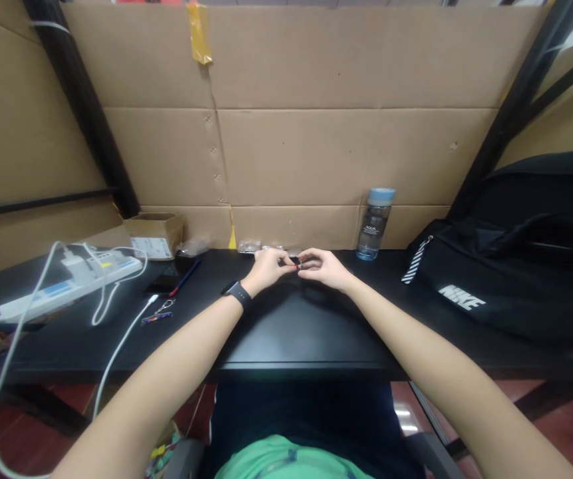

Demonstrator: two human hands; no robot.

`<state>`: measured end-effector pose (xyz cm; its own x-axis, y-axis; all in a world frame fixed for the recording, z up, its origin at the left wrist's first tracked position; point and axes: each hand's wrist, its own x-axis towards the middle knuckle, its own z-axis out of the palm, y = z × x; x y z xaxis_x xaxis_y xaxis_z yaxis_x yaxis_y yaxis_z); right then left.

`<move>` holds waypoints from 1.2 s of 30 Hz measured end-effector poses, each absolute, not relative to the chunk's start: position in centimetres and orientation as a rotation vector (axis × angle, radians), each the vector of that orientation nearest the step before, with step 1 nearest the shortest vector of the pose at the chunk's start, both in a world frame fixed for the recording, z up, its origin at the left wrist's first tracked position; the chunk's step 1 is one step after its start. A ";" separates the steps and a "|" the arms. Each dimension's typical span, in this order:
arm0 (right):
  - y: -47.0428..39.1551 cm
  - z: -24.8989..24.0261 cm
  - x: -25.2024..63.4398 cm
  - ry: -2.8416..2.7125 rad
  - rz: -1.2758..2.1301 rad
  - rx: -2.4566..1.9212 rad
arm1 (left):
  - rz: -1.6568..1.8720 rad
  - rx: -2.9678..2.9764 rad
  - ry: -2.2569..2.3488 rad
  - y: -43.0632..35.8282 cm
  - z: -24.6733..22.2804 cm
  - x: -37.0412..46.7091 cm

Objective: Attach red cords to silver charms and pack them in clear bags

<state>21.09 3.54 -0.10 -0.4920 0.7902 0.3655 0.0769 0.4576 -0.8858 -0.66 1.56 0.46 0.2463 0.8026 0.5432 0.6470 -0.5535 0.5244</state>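
Observation:
Over the far middle of the black table, my left hand (pixel 267 267) and my right hand (pixel 324 268) meet fingertip to fingertip. Between them is a small red and dark piece (pixel 297 265) with a thin silvery bit, too small to name. My left thumb and forefinger pinch its left side. From the right, my right thumb and fingers close on it; the fingers hide much of it. Just behind my hands lie small clear plastic bags (pixel 249 246), partly covered by the left hand. A dark watch (pixel 237 293) is on my left wrist.
To the left are a power strip (pixel 74 287) with white cables, a cardboard box (pixel 154 235), a phone (pixel 164 284), a pen (pixel 185 277) and a keychain (pixel 157 318). A water bottle (pixel 373 226) stands back right, beside a black bag (pixel 506 266). A cardboard wall (pixel 316 153) closes the back.

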 end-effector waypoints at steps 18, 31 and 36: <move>3.6 1.0 22.2 -1.815 1.095 -0.654 | 1.243 2.400 1.417 1.0 0.7 0.4; 3.2 1.1 22.1 -1.795 1.168 -0.587 | 1.398 2.405 1.436 0.2 0.9 1.1; 3.3 1.1 22.2 -1.803 1.170 -0.575 | 1.403 2.447 1.450 0.0 1.1 1.2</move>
<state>22.21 3.31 1.10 -0.5007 0.7543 0.4246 -0.0807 0.4478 -0.8905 1.16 0.00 1.08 0.1909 0.6920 0.6961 0.7184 -0.5818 0.3813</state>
